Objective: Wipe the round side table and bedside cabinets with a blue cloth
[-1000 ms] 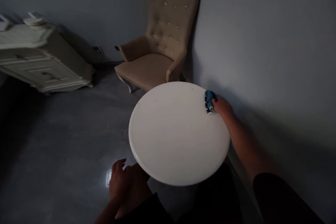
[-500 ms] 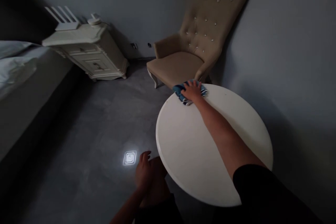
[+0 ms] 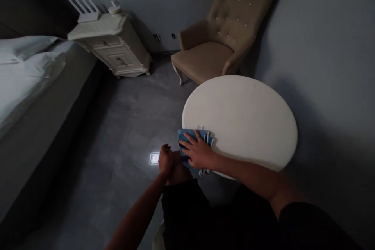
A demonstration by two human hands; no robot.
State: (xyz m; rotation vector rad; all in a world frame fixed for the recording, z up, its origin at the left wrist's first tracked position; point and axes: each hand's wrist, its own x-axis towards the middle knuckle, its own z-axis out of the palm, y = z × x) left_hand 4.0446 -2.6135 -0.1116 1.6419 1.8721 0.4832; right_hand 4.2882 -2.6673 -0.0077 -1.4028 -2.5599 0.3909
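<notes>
My right hand (image 3: 197, 151) lies flat with spread fingers on a folded blue cloth (image 3: 183, 136) with dark and white striped edges. The cloth is pressed on the near left rim of a round white table (image 3: 243, 117), and part of it reaches past the edge. Beside the cloth, a small pale mark or bit (image 3: 200, 127) shows on the tabletop. My left hand (image 3: 165, 160) rests at my bent knee, left of the table, its fingers loosely curled with nothing visible in them.
Behind the table stands a tan tufted armchair (image 3: 205, 58). A white nightstand (image 3: 117, 49) bears a router (image 3: 88, 15) and a small white device (image 3: 115, 8). At the left is a bed (image 3: 35, 74) with white bedding. A square light patch (image 3: 154, 158) shows on the grey floor.
My right hand and the cloth have moved from the table's far edge toward me, to its near left edge. The view has shifted; my left hand stays by the knee.
</notes>
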